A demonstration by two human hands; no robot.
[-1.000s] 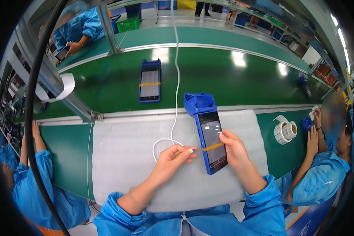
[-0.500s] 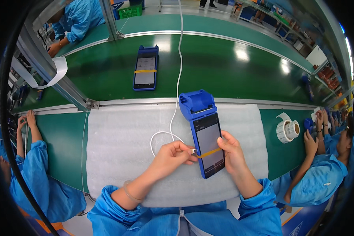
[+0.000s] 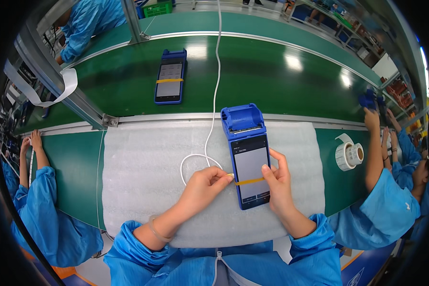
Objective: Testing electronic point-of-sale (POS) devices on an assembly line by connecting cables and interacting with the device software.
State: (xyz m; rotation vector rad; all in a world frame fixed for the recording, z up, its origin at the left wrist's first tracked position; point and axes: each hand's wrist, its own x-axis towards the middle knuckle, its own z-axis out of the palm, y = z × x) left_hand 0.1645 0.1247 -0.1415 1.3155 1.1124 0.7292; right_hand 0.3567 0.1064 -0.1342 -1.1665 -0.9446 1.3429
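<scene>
A blue handheld payment terminal (image 3: pixel 250 164) stands over the mat with its screen lit, a yellow band (image 3: pixel 250 181) around it and the printer bay at its top uncovered. Its right side rests in my right hand (image 3: pixel 282 188), the thumb on the front by the screen's edge. Between the thumb and fingers of my left hand (image 3: pixel 201 189) is the end of a white cable (image 3: pixel 217 81), held against the terminal's left edge. My fingers hide most of the plug, so I cannot tell whether it is inserted. The cable loops beside this hand and runs up out of view.
White foam matting (image 3: pixel 138 190) covers my bench. Beyond a metal rail, another banded terminal (image 3: pixel 169 78) lies on the green conveyor (image 3: pixel 271 71). Label rolls (image 3: pixel 349 155) sit at right, a metal post (image 3: pixel 69 88) rises at left. Co-workers in blue work on both sides.
The terminal has turned more upright, and the cable end now meets its left edge. My right index finger has extended upward. At right, a co-worker's arm has reached out to a blue device on the conveyor.
</scene>
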